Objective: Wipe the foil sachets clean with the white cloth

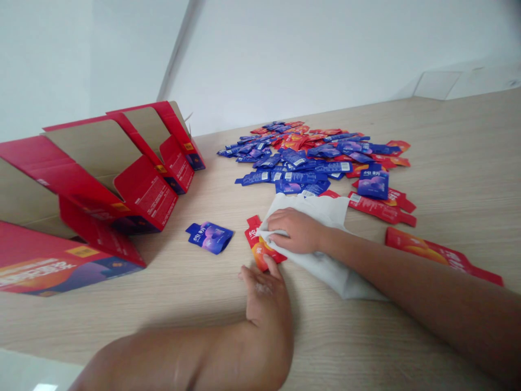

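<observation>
My right hand [295, 231] is closed on a white cloth [329, 212], which trails under my forearm. The gathered edge of the cloth covers part of a red sachet [260, 251] with an orange fruit print, lying flat on the table. My left hand [266, 288] is at the near edge of this sachet, fingers apart and fingertips touching it. Left of the sachet lies a single blue sachet [210, 237] with a purple print. Beyond the cloth spreads a heap of blue and red sachets [301, 157].
Red open cartons [101, 217] stand in a row at the left, flaps up. A red sachet [439, 255] lies right of my right forearm. The wooden table [195, 293] meets a white wall [325, 54] at the back.
</observation>
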Available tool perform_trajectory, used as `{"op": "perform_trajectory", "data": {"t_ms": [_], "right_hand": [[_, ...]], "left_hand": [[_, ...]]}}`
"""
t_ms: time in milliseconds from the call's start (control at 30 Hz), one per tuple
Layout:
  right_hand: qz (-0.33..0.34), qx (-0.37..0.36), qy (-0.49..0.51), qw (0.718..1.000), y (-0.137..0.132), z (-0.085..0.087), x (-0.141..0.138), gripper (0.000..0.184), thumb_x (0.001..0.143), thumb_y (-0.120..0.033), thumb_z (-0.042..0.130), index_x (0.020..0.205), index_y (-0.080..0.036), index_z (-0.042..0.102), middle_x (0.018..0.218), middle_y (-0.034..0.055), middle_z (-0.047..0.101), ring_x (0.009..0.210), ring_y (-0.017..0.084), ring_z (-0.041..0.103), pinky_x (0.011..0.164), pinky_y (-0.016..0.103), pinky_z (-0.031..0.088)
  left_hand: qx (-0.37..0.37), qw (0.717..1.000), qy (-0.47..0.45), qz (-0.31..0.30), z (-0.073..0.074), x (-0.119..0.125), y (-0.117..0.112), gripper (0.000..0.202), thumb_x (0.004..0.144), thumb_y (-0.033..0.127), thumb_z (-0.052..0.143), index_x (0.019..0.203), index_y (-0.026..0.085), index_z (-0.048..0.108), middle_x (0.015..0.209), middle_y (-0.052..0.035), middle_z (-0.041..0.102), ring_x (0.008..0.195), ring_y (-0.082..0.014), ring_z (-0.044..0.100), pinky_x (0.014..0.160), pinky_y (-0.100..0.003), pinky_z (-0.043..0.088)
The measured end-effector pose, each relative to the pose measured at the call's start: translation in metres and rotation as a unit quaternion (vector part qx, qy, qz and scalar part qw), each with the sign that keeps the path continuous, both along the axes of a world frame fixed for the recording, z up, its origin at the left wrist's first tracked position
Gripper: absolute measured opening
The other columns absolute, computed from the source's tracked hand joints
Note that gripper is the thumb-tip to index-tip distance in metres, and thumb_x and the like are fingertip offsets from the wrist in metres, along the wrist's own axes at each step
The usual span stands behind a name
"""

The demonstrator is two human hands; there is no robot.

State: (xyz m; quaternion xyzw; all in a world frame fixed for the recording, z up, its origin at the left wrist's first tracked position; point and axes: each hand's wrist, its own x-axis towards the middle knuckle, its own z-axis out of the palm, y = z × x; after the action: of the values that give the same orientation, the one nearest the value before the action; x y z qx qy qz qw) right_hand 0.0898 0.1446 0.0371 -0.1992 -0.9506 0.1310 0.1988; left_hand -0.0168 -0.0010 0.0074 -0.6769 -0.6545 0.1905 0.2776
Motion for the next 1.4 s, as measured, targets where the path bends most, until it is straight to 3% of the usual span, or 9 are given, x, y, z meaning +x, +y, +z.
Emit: {"op": "perform_trajectory", "data": {"t_ms": [833, 1133, 1400], "right_hand": [[0.024, 0.018, -0.011, 0.999, -0.0062, 0.0041, -0.0013, 0.016, 0.086, -0.024, 0.052, 0.086, -0.015, 0.065, 0.095, 0.009, 0.068, 0.095, 0.022, 0.059, 0.088, 0.037, 0.04], [0.001, 0.02, -0.021, 1.0, -0.0024, 0.0034, 0.0006, 0.018, 0.087, -0.025, 0.05, 0.085, -0.015, 0.065, 0.092, 0.0088, 0.067, 0.092, 0.021, 0.059, 0.086, 0.036, 0.04], [0.022, 0.02, -0.015, 0.999, -0.0061, 0.0043, -0.0013, 0.016, 0.087, -0.025, 0.051, 0.084, -0.015, 0.064, 0.094, 0.0094, 0.067, 0.094, 0.021, 0.058, 0.087, 0.036, 0.039]], "left_hand": [[0.007, 1.0, 0.012, 0.002, 0.002, 0.0008, 0.0006, 0.049, 0.084, 0.001, 0.03, 0.126, 0.005, 0.056, 0.083, -0.0184, 0.074, 0.081, -0.022, 0.07, 0.092, -0.043, 0.049], [0.013, 0.998, -0.069, 0.005, 0.0054, 0.0013, 0.0002, 0.048, 0.084, 0.0, 0.031, 0.124, 0.003, 0.057, 0.084, -0.0196, 0.073, 0.084, -0.0224, 0.07, 0.095, -0.044, 0.048], [0.018, 1.0, 0.001, -0.001, 0.0033, 0.0017, 0.0005, 0.049, 0.084, 0.001, 0.031, 0.125, 0.005, 0.057, 0.082, -0.0184, 0.073, 0.08, -0.0216, 0.07, 0.093, -0.042, 0.049]]}}
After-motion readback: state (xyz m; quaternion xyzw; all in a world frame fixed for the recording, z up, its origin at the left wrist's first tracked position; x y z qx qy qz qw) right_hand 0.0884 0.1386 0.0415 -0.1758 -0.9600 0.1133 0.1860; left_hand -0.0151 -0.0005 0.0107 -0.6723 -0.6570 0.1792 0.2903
